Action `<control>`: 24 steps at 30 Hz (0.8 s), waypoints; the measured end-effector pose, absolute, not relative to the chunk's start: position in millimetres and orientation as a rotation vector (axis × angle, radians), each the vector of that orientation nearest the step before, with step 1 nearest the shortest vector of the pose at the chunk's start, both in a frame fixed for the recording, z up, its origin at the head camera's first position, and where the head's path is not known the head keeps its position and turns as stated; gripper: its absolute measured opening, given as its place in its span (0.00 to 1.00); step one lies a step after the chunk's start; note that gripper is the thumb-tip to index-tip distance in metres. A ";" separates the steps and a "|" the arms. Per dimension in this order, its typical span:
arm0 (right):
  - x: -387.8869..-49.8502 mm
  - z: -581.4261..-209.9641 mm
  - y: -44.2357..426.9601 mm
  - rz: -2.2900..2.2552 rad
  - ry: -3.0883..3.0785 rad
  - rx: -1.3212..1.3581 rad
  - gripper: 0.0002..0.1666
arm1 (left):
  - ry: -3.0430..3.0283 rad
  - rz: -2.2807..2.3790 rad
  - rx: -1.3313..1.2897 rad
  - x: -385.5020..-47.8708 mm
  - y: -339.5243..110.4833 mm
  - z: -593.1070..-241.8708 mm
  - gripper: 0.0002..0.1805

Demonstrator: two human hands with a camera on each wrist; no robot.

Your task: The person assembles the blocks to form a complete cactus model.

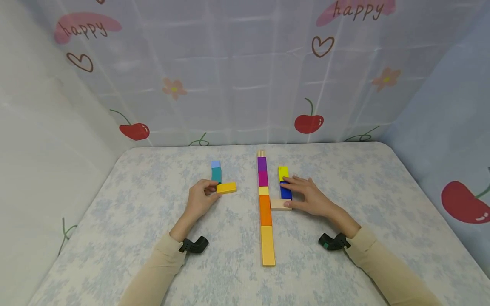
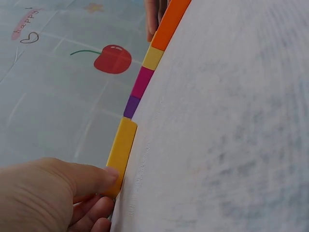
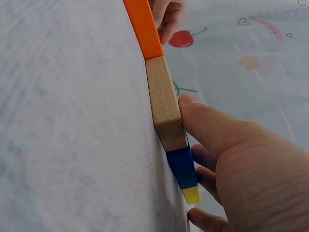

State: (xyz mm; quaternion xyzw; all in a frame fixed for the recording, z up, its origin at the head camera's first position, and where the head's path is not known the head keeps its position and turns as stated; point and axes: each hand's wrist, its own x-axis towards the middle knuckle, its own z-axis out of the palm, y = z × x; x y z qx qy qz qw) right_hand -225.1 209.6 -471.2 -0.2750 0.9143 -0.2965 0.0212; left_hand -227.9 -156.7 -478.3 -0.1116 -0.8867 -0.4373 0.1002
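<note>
In the head view my left hand [image 1: 200, 196] pinches the left end of a golden-yellow block [image 1: 227, 188] between thumb and fingers. The left wrist view shows the thumb on that block's side. Just behind it stand a teal block [image 1: 216, 174] and a light blue block [image 1: 216, 164]. My right hand [image 1: 306, 197] touches a plain wooden block [image 1: 278, 204] with its thumb; its extended fingers lie over and beside a dark blue block [image 1: 285, 192] and a bright yellow block [image 1: 283, 172]. The wooden block meets the side of an orange block [image 1: 266, 210].
A straight row of blocks runs away from me at mid-table: a long pale-orange block [image 1: 268, 246] nearest, then orange, a light yellow block [image 1: 263, 191], a magenta block [image 1: 263, 178], a purple block [image 1: 262, 163] and thin pale pieces [image 1: 261, 153]. A printed curtain [image 1: 245, 72] hangs behind.
</note>
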 end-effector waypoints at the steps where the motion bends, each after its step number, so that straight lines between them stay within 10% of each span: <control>1: -225.1 -471.3 209.6 -0.918 2.835 -0.853 0.37 | -2.615 -1.297 -0.329 -227.6 -156.7 -478.4 0.19; 24: -224.5 -469.3 208.7 -0.918 2.832 -0.847 0.36 | -2.561 -1.479 -0.302 -231.6 -156.5 -477.3 0.17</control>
